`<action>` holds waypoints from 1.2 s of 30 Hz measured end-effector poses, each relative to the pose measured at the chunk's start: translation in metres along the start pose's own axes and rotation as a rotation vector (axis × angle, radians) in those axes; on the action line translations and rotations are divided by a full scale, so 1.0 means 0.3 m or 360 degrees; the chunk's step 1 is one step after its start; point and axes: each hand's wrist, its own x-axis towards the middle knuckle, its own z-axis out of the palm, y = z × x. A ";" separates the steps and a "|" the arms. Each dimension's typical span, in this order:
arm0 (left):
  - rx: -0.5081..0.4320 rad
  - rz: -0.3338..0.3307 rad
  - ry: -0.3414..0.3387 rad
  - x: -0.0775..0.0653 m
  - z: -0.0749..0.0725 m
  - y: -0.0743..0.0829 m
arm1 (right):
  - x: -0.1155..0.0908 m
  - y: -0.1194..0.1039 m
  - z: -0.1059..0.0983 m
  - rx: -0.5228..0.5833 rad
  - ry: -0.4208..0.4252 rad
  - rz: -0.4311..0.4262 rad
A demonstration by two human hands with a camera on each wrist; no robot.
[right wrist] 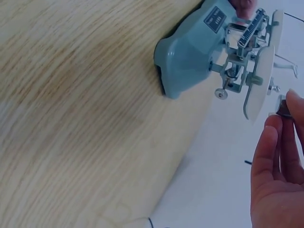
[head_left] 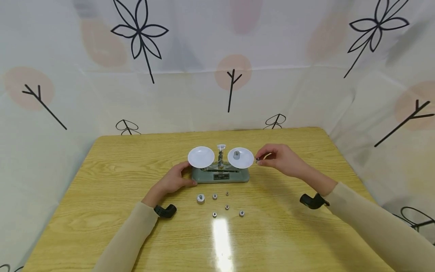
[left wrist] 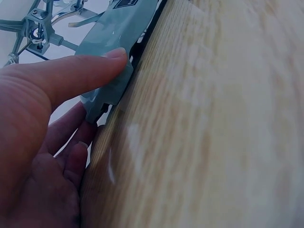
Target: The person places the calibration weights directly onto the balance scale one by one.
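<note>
A green balance scale [head_left: 221, 176] with two white pans stands on the table. My left hand [head_left: 174, 178] grips the left end of its base; in the left wrist view the thumb [left wrist: 95, 71] lies along the front and the other fingers are behind. Just beyond the right pan [head_left: 245, 161], my right hand [head_left: 280, 158] pinches a small metal weight [right wrist: 283, 107] between thumb and fingertips. One larger metal weight [head_left: 236, 155] sits on that right pan. The left pan [head_left: 201, 157] holds nothing.
Several metal weights stand on the wooden table [head_left: 136, 158] in front of the scale, the biggest weight [head_left: 201, 198] at the left and another weight [head_left: 241, 213] at the right. A patterned cloth [head_left: 190, 98] hangs behind and at both sides.
</note>
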 end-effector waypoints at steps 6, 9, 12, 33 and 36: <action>0.0004 0.0016 0.0000 -0.001 0.004 -0.003 | 0.021 -0.010 0.004 -0.0045 0.0034 -0.0003; 0.0006 0.0037 0.0003 -0.003 0.005 -0.002 | 0.029 -0.013 0.005 -0.0079 0.0042 -0.0003; 0.0006 0.0049 0.0005 -0.006 0.006 0.000 | 0.038 -0.015 0.006 -0.0123 0.0042 -0.0014; 0.0012 0.0043 0.0007 -0.003 0.005 0.011 | 0.084 -0.036 0.010 -0.0191 -0.0035 -0.0024; 0.0021 0.0054 0.0008 -0.002 0.004 0.012 | 0.091 -0.029 0.010 -0.0191 -0.0032 -0.0015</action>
